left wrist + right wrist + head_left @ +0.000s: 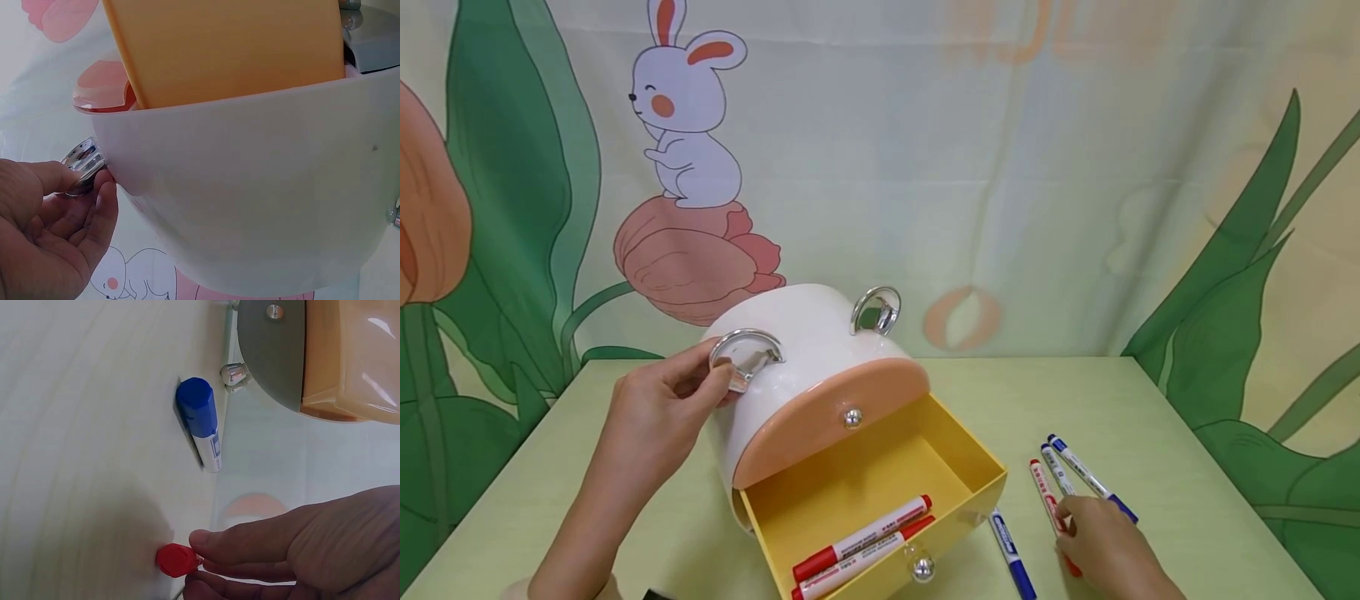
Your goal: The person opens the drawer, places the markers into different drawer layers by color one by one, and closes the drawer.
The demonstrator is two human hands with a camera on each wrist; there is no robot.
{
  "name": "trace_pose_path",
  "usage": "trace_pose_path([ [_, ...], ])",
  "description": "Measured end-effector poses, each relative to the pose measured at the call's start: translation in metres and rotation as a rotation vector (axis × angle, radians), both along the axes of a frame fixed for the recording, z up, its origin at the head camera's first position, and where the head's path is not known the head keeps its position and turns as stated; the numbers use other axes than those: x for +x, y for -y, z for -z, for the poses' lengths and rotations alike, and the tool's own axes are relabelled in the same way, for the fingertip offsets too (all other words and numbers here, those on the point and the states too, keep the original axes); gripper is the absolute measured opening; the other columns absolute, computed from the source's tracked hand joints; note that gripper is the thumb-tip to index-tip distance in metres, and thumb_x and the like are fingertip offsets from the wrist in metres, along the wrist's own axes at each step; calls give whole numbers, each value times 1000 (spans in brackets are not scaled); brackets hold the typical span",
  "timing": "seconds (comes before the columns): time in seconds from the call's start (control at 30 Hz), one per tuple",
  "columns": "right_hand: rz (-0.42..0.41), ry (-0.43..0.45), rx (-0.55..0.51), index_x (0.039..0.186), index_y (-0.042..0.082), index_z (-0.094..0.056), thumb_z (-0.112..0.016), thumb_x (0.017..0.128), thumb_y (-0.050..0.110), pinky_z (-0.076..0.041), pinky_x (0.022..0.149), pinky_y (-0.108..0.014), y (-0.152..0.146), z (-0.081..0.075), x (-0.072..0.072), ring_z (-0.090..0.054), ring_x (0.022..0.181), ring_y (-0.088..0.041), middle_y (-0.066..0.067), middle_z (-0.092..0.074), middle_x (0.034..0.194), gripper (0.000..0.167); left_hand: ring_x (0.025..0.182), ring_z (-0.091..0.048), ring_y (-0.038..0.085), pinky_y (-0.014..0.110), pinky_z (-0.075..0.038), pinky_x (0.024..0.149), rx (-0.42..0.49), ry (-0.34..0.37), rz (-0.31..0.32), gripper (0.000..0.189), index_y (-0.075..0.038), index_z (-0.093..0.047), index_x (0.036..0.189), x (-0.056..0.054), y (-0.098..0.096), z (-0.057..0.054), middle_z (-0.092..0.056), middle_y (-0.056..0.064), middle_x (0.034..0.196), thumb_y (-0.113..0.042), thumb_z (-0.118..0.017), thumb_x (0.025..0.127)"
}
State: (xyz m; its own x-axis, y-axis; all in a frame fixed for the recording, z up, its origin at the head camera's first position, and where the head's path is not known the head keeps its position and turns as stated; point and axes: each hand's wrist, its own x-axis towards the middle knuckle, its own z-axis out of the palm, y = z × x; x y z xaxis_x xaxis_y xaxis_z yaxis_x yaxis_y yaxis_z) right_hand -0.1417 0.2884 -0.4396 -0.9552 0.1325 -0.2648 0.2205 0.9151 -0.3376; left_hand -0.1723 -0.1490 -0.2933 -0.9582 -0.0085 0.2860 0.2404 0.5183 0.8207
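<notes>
A white storage box (805, 321) with an orange front panel (827, 425) has its yellow drawer (966, 454) pulled out. Two red-capped markers (880, 531) lie inside the drawer. My left hand (651, 417) grips the left chrome ring (752, 335) on the box top, thumb and fingers around it, as the left wrist view also shows. On the table to the right, my right hand (1108, 546) pinches a red marker (1045, 490), whose red cap (177, 560) points toward the right wrist camera. The hand hides part of that marker.
Beside the red marker lie two blue-capped markers (1078, 462), partly behind the right hand. Another blue marker (1011, 554) rests near the drawer's right corner. A second chrome ring (877, 310) stands on the box. Behind the green table (1195, 517) hangs a printed cloth (880, 167).
</notes>
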Motion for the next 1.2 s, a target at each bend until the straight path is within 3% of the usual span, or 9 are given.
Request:
trace_pose_path([
  [0.37, 3, 16, 13, 103, -4, -72, -79, 86, -2, -48, 58, -28, 2, 2, 0, -54, 68, -19, -4, -58, 75, 18, 102, -74, 29, 35, -57, 85, 0, -8, 1, 46, -4, -58, 146, 0, 0, 0, -70, 20, 125, -22, -64, 104],
  [0.73, -4, 78, 31, 97, -3, -73, -80, 85, 0, -57, 75, -41, 4, 3, 7, -58, 71, -19, -4, -66, 78, 14, 102, -74, 29, 35, -56, 87, -4, 1, 3, 46, -4, -58, 145, 0, 0, 0, -70, 20, 124, -22, -64, 104],
  [0.97, -30, 69, 78, 98, -2, -74, -81, 84, 0, -56, 75, -43, 5, 4, 8, -58, 72, -19, -3, -65, 79, 15, 104, -74, 32, 36, -56, 86, -10, 6, -1, 47, -3, -57, 147, 0, -1, -1, -69, 22, 126, -21, -64, 104],
  [1.2, 19, 60, 54, 105, -4, -74, -77, 87, 0, -57, 72, -42, 4, 0, 9, -58, 72, -19, -3, -63, 80, 18, 104, -74, 31, 36, -56, 85, -10, 4, -2, 46, -4, -57, 146, 0, -1, -1, -69, 22, 126, -21, -64, 104],
])
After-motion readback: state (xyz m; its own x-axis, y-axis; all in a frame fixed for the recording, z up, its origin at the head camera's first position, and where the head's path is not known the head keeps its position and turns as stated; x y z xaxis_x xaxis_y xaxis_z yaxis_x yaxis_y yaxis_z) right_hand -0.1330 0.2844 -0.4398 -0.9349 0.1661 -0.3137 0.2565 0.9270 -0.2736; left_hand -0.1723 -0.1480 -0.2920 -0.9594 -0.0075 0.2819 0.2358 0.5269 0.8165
